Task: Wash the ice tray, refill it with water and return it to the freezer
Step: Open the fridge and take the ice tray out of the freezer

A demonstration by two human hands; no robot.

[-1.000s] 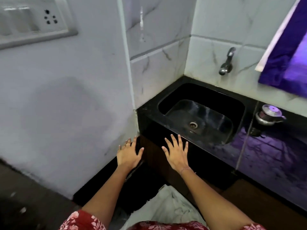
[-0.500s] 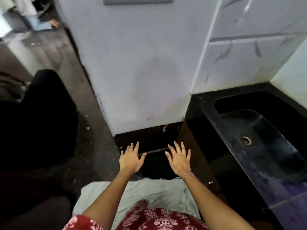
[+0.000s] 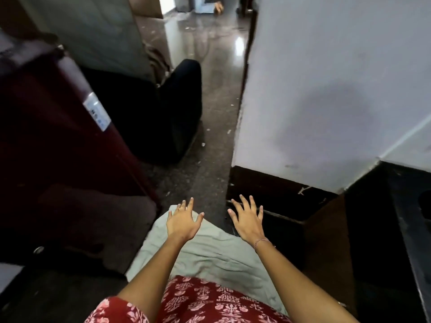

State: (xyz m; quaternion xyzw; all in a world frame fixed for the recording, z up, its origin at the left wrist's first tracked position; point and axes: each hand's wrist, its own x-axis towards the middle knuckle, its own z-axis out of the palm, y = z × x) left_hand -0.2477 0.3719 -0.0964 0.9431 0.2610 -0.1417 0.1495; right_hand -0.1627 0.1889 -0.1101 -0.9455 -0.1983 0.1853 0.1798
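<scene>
Ice tray did not show anywhere in my head view, so I could not tell where it was, how it looked, or which way its long axis ran.

What I did see were two bare hands held out in front of the body, palms down, holding nothing. The left hand hovered over a pale green cloth, its fingers straight and spread apart, with a ring on one of them. The right hand was just beside it, apart from it, its fingers likewise splayed and pointing away from the body toward the black skirting at the foot of a white wall. A thin bracelet sat on the right wrist.

A red patterned garment filled the bottom of the view below the forearms. On my left stood a tall dark red appliance with a small pale label on its edge; whether it was the freezer I could not tell. Beyond it a black shape lay on the glossy grey floor, which ran on past the wall's corner. At the far right, a black counter butted against the wall.
</scene>
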